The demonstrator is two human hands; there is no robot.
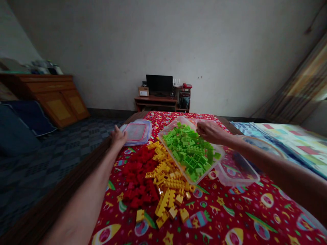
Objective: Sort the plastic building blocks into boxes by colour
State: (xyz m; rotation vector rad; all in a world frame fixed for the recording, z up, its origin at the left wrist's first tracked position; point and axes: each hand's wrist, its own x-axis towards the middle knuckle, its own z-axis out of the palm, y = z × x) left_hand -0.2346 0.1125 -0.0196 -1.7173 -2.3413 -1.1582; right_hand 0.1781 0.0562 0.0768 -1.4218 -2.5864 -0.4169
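My left hand (119, 136) is at the left edge of a stack of clear plastic lids (138, 132), its fingers apart. At the far right side of a clear plastic box (176, 162), my right hand (208, 132) is closed in a fist; what its fingers hold, if anything, is hidden. Green toy building bricks (190, 146) fill that box. In front of it, yellow building bricks (173, 183) lie loose on the cloth. A heap of red building bricks (139, 177) lies left of the yellow ones.
A second clear box (237, 170) stands under my right forearm. Another box partly shows behind the green bricks. The table wears a red patterned cloth (217, 217). Beyond its far end are a desk (155, 99) and monitor (159, 84); a bed (293, 139) stands right.
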